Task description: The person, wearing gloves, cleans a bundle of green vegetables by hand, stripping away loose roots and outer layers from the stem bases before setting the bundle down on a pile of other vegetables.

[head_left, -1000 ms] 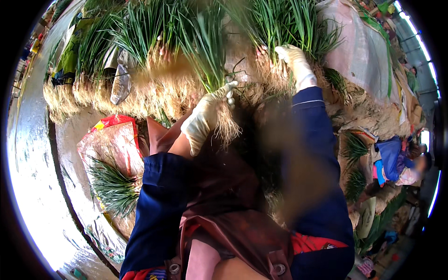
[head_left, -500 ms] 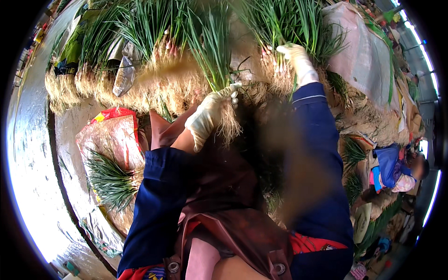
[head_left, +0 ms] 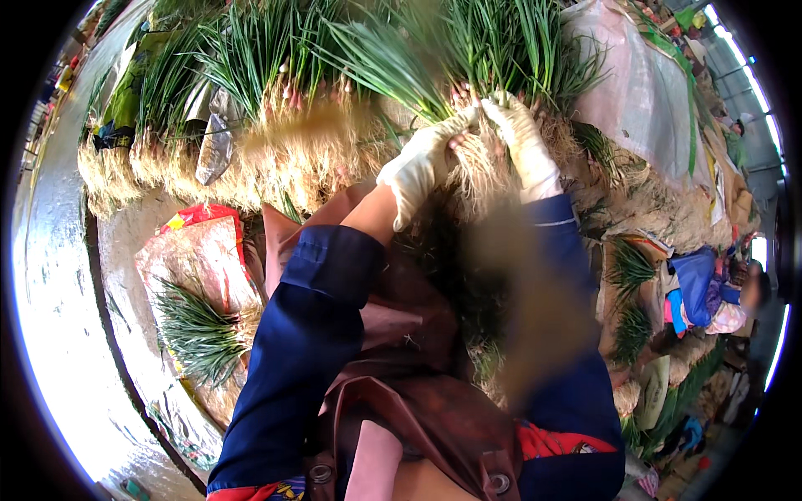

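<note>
While the left hand is closed round the root end of a bunch of green onions, the right hand sits just beside it, fingertips at the pale bulbs (whether they pinch any stems, I cannot tell); the bunch lies straight ahead of the person, its long axis slanting, leaves fanning away and to the left, roots hanging back toward the body between the two hands; the left hand has the firmer hold, while the right is nearer to the right pile, whose leaves point away from the person; both hands wear off-white gloves. Another pile stands to the left, its roots making a thick straw-coloured fringe; what bears these piles is mostly hidden, though a tan patch shows between them. To the right is a white sack; nearer on the left, a second bunch lies by a red-edged bag, with shiny grey floor beyond; far right, another person in blue is at the edge of the room.
</note>
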